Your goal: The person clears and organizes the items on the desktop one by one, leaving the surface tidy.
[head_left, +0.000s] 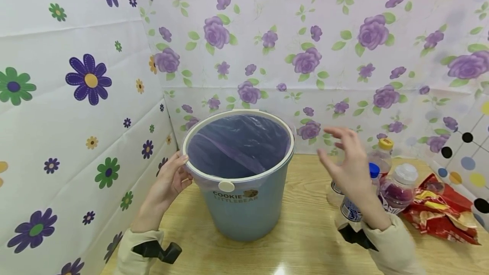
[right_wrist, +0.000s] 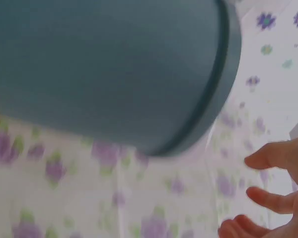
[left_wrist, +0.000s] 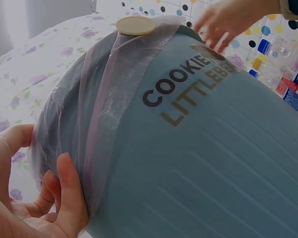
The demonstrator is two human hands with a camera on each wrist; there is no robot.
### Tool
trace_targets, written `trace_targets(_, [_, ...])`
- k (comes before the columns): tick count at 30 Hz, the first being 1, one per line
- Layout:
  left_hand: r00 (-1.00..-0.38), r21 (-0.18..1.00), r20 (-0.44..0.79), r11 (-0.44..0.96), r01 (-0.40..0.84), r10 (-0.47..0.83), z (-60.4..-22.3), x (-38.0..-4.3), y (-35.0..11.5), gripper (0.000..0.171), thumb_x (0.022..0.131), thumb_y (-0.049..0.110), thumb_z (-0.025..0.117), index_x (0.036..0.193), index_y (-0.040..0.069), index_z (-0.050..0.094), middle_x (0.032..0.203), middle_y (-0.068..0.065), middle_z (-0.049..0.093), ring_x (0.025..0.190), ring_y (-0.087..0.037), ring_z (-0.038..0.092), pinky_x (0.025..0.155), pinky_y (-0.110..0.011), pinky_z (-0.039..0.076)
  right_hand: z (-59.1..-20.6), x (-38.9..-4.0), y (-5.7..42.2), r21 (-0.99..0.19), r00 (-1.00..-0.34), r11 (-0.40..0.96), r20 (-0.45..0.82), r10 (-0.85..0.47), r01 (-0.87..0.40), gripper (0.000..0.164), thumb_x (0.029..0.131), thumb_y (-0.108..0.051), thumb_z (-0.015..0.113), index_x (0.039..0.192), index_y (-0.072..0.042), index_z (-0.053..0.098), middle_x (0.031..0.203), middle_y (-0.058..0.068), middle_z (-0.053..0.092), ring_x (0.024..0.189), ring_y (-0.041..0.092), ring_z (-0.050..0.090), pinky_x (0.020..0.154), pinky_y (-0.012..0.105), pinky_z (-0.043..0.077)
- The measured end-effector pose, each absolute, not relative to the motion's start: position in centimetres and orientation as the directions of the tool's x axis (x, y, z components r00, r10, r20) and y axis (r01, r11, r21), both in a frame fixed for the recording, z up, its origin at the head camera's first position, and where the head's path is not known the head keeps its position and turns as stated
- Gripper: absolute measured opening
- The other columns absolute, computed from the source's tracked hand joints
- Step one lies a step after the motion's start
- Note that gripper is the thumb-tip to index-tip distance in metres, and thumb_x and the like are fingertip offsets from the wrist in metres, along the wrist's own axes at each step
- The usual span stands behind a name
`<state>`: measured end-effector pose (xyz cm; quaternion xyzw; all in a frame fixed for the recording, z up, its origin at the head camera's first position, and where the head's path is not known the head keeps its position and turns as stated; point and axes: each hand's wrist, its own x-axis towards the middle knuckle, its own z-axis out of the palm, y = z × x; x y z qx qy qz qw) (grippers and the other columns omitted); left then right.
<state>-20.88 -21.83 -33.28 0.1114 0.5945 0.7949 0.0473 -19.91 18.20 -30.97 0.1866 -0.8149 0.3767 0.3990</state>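
A blue-grey trash can [head_left: 248, 211] marked "COOKIE LITTLEBEAR" stands upright on the table. A thin translucent garbage bag [head_left: 229, 147] lines it and folds over the outside under the cream rim ring [head_left: 292, 139]. My left hand [head_left: 168, 183] holds the can's left rim, thumb at the edge and fingers against the outside; the left wrist view shows these fingers [left_wrist: 69, 188] on the bag's fold. Off to the can's right, my right hand [head_left: 349, 166] is in the air with fingers spread, holding nothing. In the right wrist view its fingers [right_wrist: 268, 198] are apart from the can.
Right of the can stand several plastic bottles, among them one with a white cap [head_left: 406, 174] and one with a yellow cap [head_left: 386, 143]. A red snack bag [head_left: 439, 220] lies beside them. Flowered cloth [head_left: 267, 67] hangs behind and to the left of the wooden table [head_left: 305, 232].
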Motion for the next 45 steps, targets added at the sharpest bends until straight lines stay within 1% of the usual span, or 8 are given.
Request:
trace_targets(5, [-0.968,0.956,0.116,-0.289,0.048,0.222,-33.1,-20.9,-21.9,0.015,0.101,0.021,0.043,0.113,0.019,0.053,0.074,0.011,0.060,0.068,-0.003,0.055,0.062,-0.016,0.048,-32.1,-19.5,21.9,-0.492,-0.703,0.763,0.708,0.070,-0.420,0.054,0.081,-0.001,0.071,0.131,0.001,0.050,0.127,0.029,0.047,0.108,0.042,0.046,0.081,0.054,0.039])
trace_targets(11, [-0.978,0.969,0.085,-0.245,0.036,0.190,-32.6,-20.6,-22.1,0.019,0.100,0.022,0.046,0.116,0.018,0.054,0.077,0.010,0.061,0.070,-0.003,0.056,0.065,-0.017,0.050,-33.9,-19.2,25.1,-0.533,-0.811,0.778,0.582,0.050,-0.334,0.067,0.083,-0.007,0.072,0.139,0.005,0.037,0.124,0.033,0.046,0.112,0.048,0.045,0.083,0.061,0.041])
trace_targets(15, [-0.983,0.974,0.075,-0.225,0.036,0.170,-32.2,-20.4,-22.1,0.016,0.100,0.021,0.048,0.113,0.016,0.055,0.077,0.010,0.060,0.069,-0.003,0.057,0.065,-0.017,0.051,-35.1,-19.1,26.7,-0.563,-0.857,0.762,0.515,0.019,-0.321,0.072,0.083,-0.009,0.074,0.139,0.006,0.032,0.120,0.032,0.050,0.105,0.046,0.056,0.077,0.044,0.055])
trace_targets(22, [-0.986,0.978,0.075,-0.205,0.042,0.152,-31.9,-20.5,-22.0,0.007,0.099,0.019,0.050,0.098,0.017,0.057,0.076,0.009,0.059,0.068,-0.004,0.056,0.064,-0.016,0.052,-36.4,-18.4,28.2,-0.610,-0.907,0.751,0.419,0.034,-0.254,0.066,0.083,-0.023,0.076,0.129,0.003,0.037,0.114,0.021,0.056,0.085,-0.013,0.051,0.064,0.014,0.046])
trace_targets(32, [-0.987,0.984,0.079,-0.168,0.056,0.137,-31.8,-20.6,-21.9,0.012,0.100,0.026,0.047,0.098,0.016,0.053,0.076,0.009,0.058,0.069,-0.003,0.056,0.065,-0.016,0.051,-37.4,-17.7,28.0,-0.569,-0.946,0.798,0.324,-0.006,-0.200,0.079,0.074,-0.036,0.083,0.132,0.002,0.045,0.120,0.034,0.057,0.106,0.052,0.058,0.081,0.061,0.050])
trace_targets(37, [-0.988,0.985,0.098,-0.155,0.079,0.120,-31.8,-20.8,-21.8,0.007,0.099,0.020,0.050,0.093,0.018,0.053,0.075,0.009,0.057,0.067,-0.002,0.057,0.064,-0.016,0.052,-36.5,-17.2,27.8,-0.603,-0.940,0.770,0.341,0.011,-0.209,0.077,0.075,-0.037,0.082,0.132,0.000,0.046,0.121,0.032,0.060,0.106,0.050,0.061,0.080,0.055,0.053])
trace_targets(42, [-0.986,0.982,0.116,-0.164,0.095,0.120,-31.8,-20.9,-21.7,0.009,0.098,0.016,0.050,0.090,0.018,0.054,0.075,0.009,0.057,0.067,-0.002,0.058,0.064,-0.017,0.052,-35.4,-17.0,27.3,-0.605,-0.894,0.747,0.446,0.033,-0.274,0.073,0.076,-0.030,0.083,0.134,-0.004,0.046,0.118,0.026,0.064,0.099,0.038,0.067,0.070,0.015,0.054])
trace_targets(45, [-0.986,0.982,0.109,-0.169,0.088,0.123,-31.8,-20.8,-21.7,0.007,0.098,0.017,0.050,0.091,0.018,0.054,0.075,0.008,0.057,0.068,-0.003,0.058,0.065,-0.017,0.052,-34.7,-16.8,27.1,-0.612,-0.865,0.725,0.500,0.046,-0.315,0.072,0.078,-0.024,0.082,0.136,-0.006,0.045,0.118,0.024,0.063,0.091,0.010,0.068,0.065,0.006,0.046])
